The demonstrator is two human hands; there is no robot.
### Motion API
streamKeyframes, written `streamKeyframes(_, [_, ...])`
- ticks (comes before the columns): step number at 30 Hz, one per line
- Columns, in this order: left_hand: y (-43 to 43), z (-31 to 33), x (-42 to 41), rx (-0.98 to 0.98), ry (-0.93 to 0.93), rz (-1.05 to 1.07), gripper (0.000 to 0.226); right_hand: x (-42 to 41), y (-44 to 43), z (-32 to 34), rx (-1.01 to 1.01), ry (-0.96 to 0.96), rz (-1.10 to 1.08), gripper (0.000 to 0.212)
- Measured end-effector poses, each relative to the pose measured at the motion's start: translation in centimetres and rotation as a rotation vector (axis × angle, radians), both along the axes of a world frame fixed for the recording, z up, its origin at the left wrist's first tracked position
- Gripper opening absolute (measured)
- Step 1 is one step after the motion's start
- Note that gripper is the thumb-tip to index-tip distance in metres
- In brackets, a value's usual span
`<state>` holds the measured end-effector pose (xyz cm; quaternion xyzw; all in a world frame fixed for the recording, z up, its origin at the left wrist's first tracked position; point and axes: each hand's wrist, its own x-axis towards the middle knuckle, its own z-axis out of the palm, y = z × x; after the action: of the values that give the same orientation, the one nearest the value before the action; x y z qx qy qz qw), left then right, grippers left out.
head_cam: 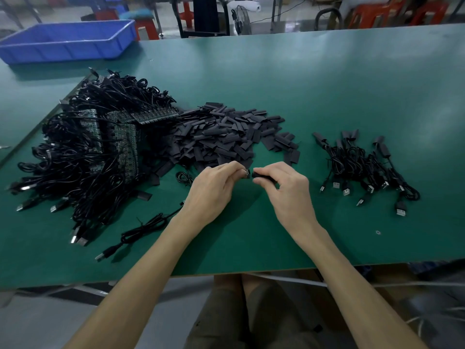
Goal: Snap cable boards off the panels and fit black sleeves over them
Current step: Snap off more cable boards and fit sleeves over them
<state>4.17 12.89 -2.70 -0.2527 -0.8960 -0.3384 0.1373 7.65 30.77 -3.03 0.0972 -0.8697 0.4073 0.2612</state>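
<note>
My left hand [214, 187] pinches a small cable board [246, 173] at its fingertips; its black cable [141, 230] trails down to the left across the mat. My right hand [284, 185] pinches a black sleeve [263, 175], whose open end sits just right of the board, almost touching it. A heap of loose black sleeves [226, 137] lies right behind my hands. Further left is a big pile of panels with cables attached [100, 142].
A small group of sleeved cables [364, 167] lies to the right. A blue plastic bin [68, 41] stands at the back left of the green table [327, 96]. Stools and a fan stand beyond the far edge. The near table edge runs just below my forearms.
</note>
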Motion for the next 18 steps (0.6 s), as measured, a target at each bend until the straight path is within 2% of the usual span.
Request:
streamKeyframes(6, [-0.20, -0.45, -0.13, -0.096, 0.007, 0.024, 0.019, 0.07, -0.04, -0.27, 0.073, 0.015, 0.043, 0.022])
streamKeyframes(18, [-0.28, 0.14, 0.29, -0.121, 0.005, 0.023, 0.027, 0.47, -0.35, -0.17, 0.174, 0.075, 0.086, 0.026])
